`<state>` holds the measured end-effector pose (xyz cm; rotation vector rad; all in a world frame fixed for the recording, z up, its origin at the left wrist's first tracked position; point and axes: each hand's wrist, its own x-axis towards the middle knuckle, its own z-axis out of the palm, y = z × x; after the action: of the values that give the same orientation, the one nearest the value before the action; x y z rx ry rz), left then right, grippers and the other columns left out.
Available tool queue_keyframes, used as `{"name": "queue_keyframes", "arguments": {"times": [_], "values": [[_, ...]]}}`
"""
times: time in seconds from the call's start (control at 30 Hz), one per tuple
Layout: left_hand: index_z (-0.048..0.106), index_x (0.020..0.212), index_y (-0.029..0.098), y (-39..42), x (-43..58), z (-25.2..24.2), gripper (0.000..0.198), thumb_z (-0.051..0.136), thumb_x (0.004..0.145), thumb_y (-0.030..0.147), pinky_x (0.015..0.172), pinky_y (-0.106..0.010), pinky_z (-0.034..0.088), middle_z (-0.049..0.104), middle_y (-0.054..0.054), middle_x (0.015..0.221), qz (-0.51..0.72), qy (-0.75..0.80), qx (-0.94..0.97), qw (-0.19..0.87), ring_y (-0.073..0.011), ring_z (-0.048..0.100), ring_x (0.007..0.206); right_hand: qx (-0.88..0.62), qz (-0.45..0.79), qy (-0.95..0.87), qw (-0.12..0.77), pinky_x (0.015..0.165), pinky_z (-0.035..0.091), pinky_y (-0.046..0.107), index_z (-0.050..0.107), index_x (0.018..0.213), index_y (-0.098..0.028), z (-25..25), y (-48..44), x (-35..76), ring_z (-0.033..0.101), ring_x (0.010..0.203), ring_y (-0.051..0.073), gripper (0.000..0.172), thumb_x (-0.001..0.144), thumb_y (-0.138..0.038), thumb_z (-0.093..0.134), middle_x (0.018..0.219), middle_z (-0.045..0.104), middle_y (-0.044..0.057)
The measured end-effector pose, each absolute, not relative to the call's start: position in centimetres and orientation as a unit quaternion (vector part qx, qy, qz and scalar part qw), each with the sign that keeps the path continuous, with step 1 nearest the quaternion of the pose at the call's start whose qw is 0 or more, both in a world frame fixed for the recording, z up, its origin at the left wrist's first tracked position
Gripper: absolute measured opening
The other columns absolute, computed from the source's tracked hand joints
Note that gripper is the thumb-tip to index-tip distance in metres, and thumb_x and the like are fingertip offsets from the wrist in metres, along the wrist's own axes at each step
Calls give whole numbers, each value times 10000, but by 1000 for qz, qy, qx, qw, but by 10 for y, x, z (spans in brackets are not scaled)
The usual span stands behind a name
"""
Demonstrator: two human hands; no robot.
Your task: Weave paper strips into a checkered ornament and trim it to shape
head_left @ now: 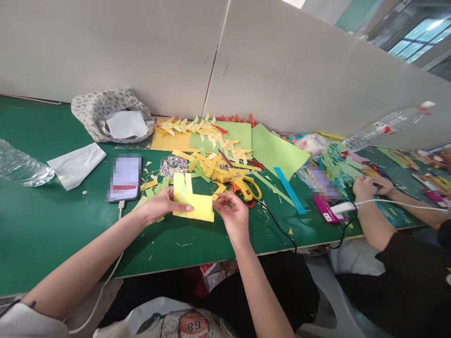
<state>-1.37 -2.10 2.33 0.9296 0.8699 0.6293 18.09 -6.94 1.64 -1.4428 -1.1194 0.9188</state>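
Folded yellow paper strips (199, 209) are held just above the green table, with two paler ends pointing up. My left hand (160, 206) is closed on their left side, its thumb flat across the front. At the right edge, my right hand (233, 213) pinches the paper between thumb and fingers; the exact fingertip contact is partly hidden. Just beyond the right hand lies a yellow hot glue gun (244, 185) with a black cord. Loose yellow paper strips (207, 165) are heaped behind the held piece, beside a bag of small shiny beads (174, 164).
A charging phone (125, 178) and a water bottle (23, 164) lie left. Woven yellow paper chains (186, 126) and green sheets (278, 150) are at the back. A blue strip (289, 190), a magenta power strip (327, 211) and a co-worker's hands (366, 188) are right.
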Motion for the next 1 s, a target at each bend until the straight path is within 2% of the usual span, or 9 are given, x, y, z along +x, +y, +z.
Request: {"name": "queue_keyframes", "arguments": {"times": [0.17, 0.3, 0.4, 0.47, 0.63, 0.73, 0.8, 0.9, 1.0], "values": [[645, 877, 141, -22, -17, 26, 400, 808, 513, 171, 770, -319, 541, 725, -79, 866, 278, 368, 433, 774, -203, 683, 802, -628, 278, -582, 435, 635, 520, 332, 678, 738, -218, 18, -76, 202, 632, 639, 196, 183, 723, -398, 646, 730, 690, 43], [650, 868, 139, -24, -16, 25, 379, 801, 521, 158, 719, -294, 551, 728, -76, 839, 254, 371, 442, 776, -199, 686, 783, -624, 166, -672, 362, 543, 484, 295, 676, 832, -222, 22, -62, 230, 586, 515, 160, 241, 850, -373, 488, 571, 629, 11], [654, 851, 148, -25, -15, 25, 360, 799, 522, 152, 708, -281, 552, 729, -67, 837, 252, 373, 442, 776, -188, 687, 760, -616, 94, -691, 368, 675, 507, 321, 644, 890, -206, 24, -40, 255, 628, 751, 198, 170, 808, -314, 542, 852, 670, 63], [655, 821, 156, -25, -15, 24, 329, 798, 525, 148, 692, -267, 552, 730, -57, 822, 255, 377, 441, 774, -177, 687, 735, -621, 82, -687, 368, 679, 507, 327, 625, 916, -206, 24, -27, 268, 621, 710, 189, 160, 798, -270, 540, 805, 664, 51], [649, 790, 169, -24, -15, 22, 300, 798, 531, 140, 670, -241, 550, 728, -37, 785, 256, 376, 436, 777, -166, 684, 734, -627, 40, -692, 355, 658, 484, 302, 592, 797, -197, 18, -13, 279, 595, 690, 178, 93, 791, -284, 558, 776, 645, 49], [647, 784, 170, -23, -15, 20, 292, 798, 537, 141, 651, -233, 548, 725, -28, 770, 256, 382, 431, 776, -150, 679, 701, -642, 10, -687, 339, 611, 457, 284, 566, 726, -192, 18, -12, 277, 563, 637, 168, 200, 788, -383, 569, 694, 608, 40], [647, 806, 167, -23, -15, 19, 309, 799, 538, 138, 649, -233, 547, 724, -26, 776, 254, 379, 432, 779, -145, 676, 695, -655, -29, -686, 316, 618, 444, 291, 555, 705, -191, 18, -12, 275, 556, 669, 183, 290, 765, -475, 571, 690, 587, 48], [644, 816, 163, -23, -15, 17, 317, 798, 540, 131, 633, -215, 539, 721, -17, 764, 251, 375, 434, 780, -137, 671, 688, -676, -63, -679, 278, 710, 447, 335, 564, 869, -183, 15, -13, 273, 562, 848, 242, 398, 703, -543, 599, 873, 608, 100], [638, 786, 166, -23, -15, 15, 288, 794, 547, 126, 607, -193, 528, 714, 1, 722, 253, 377, 432, 779, -123, 664, 662, -712, 1, -659, 243, 692, 459, 352, 518, 1041, -187, 10, -13, 273, 589, 841, 255, 495, 677, -505, 623, 917, 634, 96]]}}
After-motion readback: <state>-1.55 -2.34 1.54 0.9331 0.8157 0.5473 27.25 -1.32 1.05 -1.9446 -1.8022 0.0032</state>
